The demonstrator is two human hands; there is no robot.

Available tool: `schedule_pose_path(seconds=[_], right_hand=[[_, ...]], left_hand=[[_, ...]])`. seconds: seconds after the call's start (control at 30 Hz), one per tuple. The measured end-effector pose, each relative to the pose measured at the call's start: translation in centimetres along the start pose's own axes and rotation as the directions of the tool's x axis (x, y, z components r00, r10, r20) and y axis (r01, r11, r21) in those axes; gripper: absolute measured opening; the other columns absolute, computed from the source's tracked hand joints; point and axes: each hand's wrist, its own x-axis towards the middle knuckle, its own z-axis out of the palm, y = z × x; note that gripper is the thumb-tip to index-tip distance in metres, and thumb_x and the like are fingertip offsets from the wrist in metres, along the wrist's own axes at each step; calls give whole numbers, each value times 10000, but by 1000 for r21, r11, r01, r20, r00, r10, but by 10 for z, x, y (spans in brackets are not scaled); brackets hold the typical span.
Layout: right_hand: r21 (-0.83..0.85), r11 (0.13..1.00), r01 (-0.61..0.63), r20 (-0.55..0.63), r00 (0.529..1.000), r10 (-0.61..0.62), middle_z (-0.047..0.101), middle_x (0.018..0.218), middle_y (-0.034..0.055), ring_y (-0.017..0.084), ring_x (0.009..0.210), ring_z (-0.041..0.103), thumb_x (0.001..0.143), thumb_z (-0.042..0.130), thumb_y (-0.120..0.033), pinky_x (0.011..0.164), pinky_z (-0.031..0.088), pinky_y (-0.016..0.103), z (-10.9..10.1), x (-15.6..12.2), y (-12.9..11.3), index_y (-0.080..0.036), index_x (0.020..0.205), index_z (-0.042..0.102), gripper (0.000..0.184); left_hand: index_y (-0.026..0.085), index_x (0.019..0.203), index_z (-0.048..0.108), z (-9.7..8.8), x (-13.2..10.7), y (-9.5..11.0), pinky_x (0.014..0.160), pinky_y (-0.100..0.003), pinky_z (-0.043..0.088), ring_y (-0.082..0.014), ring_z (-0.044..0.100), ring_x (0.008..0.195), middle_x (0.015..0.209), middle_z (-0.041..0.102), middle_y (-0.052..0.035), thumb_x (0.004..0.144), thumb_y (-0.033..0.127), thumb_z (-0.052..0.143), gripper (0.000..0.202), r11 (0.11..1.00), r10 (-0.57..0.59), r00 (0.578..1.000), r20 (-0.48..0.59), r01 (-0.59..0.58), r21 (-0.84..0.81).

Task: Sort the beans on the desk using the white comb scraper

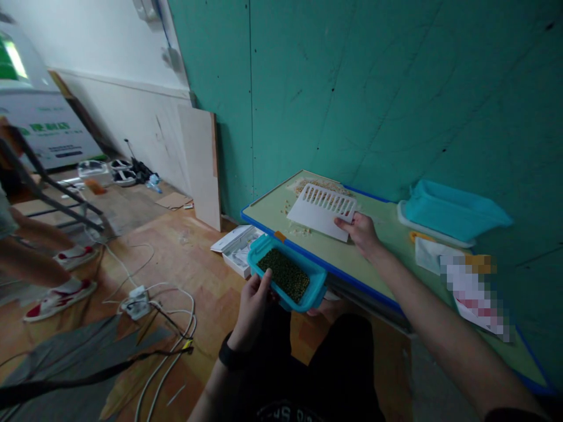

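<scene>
Left hand part closed on a blue tub, thumb over the near rim, fingers mostly hidden below. Green beans cover the tub's bottom. Tub is off the worktop, by its near edge, above the person's lap; can't tell if it touches the edge. Black wristband on the left wrist.

Right hand closed on the near right corner of a white slotted plate, thumb on top, fingers largely out of sight under it. Plate is over the worktop, slots away from the person; can't tell if it touches the surface.

Pale grains lie spread just beyond the plate, some visible through the slots; a few more left of it, toward the tub.

Right of the right hand: second blue tub, on something white and flat, against the green wall. Nearer, a white packet and a blurred-out item.

Open white box on the floor beyond the left hand. Far left, another person's legs and shoes, plus a power strip with cables.
</scene>
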Motion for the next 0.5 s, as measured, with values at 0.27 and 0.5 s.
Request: schedule_pose_path(seconds=[0.27,0.5], right_hand=[[-17,998,-60,29,998,60,762,866,97,263,769,705,475,871,-571,684,548,382,-8,5,1,-158,885,704,605],[30,980,-198,90,977,194,755,786,69,219,628,670,423,900,-537,560,521,331,-10,2,-6,-174,843,703,590]], left_hand=[[184,742,602,3,-2,6,467,-222,423,-114,538,454,530,583,39,755,593,762,440,1000,-4,1000,-2,4,7],[193,760,609,1,0,3,465,-226,417,-117,529,458,527,574,42,760,575,763,412,1000,-19,1000,8,20,-12]])
